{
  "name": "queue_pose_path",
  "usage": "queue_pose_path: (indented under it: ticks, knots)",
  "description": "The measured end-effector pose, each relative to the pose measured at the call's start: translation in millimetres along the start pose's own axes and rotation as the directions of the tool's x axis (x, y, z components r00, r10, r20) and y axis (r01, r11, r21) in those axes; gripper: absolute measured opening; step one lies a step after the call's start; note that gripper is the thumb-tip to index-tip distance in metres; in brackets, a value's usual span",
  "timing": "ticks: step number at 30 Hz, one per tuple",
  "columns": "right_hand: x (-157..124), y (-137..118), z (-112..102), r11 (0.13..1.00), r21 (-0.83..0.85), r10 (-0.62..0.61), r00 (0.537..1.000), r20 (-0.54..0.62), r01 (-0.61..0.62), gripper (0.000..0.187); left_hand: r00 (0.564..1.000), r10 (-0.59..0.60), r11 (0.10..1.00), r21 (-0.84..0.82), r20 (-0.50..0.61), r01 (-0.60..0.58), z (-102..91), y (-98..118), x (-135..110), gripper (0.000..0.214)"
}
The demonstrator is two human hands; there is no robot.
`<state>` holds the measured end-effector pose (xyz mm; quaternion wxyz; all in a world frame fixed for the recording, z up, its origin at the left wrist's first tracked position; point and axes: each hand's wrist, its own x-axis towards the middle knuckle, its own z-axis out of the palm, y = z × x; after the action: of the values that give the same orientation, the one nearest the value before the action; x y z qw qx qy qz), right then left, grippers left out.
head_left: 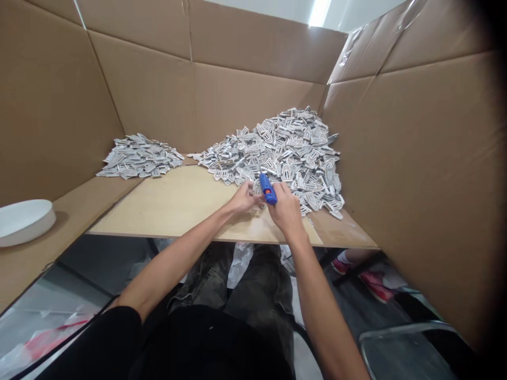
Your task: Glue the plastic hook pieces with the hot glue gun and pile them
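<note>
My right hand is wrapped round a blue glue gun with an orange part on its back. The gun's pale tip points away from me, toward the heap. Just left of it, my left hand is pinched on a small grey piece, partly hidden by the fingers and the gun. Both hands are over the front right of the pale board. Right behind them rises a large heap of flat grey slotted pieces, many with one rounded end.
A smaller pile of similar pieces lies at the back left. At far left stands a white bowl. Tall cardboard walls enclose the back and sides. Another person's red shoe shows below the table at right, near a metal-framed stool.
</note>
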<state>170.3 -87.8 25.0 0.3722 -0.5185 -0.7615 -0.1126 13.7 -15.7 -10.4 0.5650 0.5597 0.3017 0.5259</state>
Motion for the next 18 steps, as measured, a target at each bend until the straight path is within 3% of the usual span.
queue_pose_path:
  ticks: [4,7,11,14,18]
  knots:
    - [4,14,-2,0.972,0.236,0.008,0.999,-0.039,0.002,0.032,0.994,0.064,0.975,0.217,-0.084,-0.045,-6.3,6,-2,0.039]
    - [4,30,-3,0.911,0.389,0.137,0.99,0.023,-0.135,0.046,0.972,0.204,0.933,0.323,-0.119,-0.156,-13.4,7,3,0.025]
    - [1,49,-1,0.777,0.551,0.235,0.952,0.197,-0.306,0.059,0.975,0.208,0.947,0.266,-0.075,-0.182,-15.5,4,11,0.022]
    - [-1,56,2,0.695,0.636,0.239,0.942,0.236,-0.336,0.062,0.983,0.176,0.965,0.209,-0.056,-0.16,-13.5,3,13,0.019]
    - [-2,58,6,0.67,0.657,0.232,0.938,0.258,-0.347,0.062,0.985,0.167,0.97,0.186,-0.054,-0.154,-11.8,4,13,0.017]
